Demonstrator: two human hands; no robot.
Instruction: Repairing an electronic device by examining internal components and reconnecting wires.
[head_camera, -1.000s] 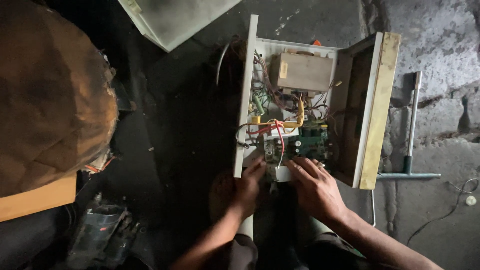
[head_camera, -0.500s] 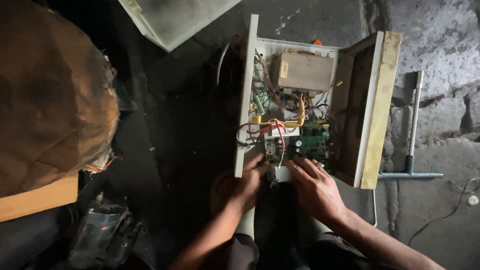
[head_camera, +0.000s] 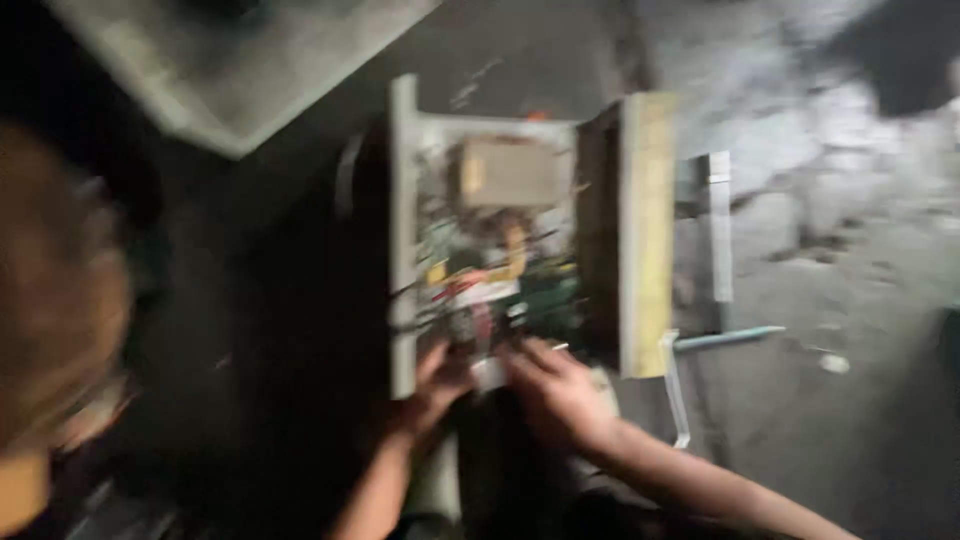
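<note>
The head view is blurred by motion. An opened white metal case (head_camera: 404, 230) lies on the dark floor, showing a beige box-shaped part (head_camera: 508, 172), a green circuit board (head_camera: 548, 298) and red and yellow wires. My left hand (head_camera: 432, 388) rests at the case's near left edge by the wires. My right hand (head_camera: 556, 392) reaches over the near edge toward the green board. A small white piece (head_camera: 489, 372) sits between the two hands. Whether either hand grips anything is hidden by blur.
A pale wooden side panel (head_camera: 646, 230) stands along the case's right. A T-shaped metal tool (head_camera: 720, 262) lies on the grey concrete to the right. A light flat panel (head_camera: 250, 60) lies at the top left. A brown rounded bulk (head_camera: 50, 300) fills the left edge.
The camera has swung, so the case sits lower and more central and everything is blurred. Both hands stay at the case's near edge.
</note>
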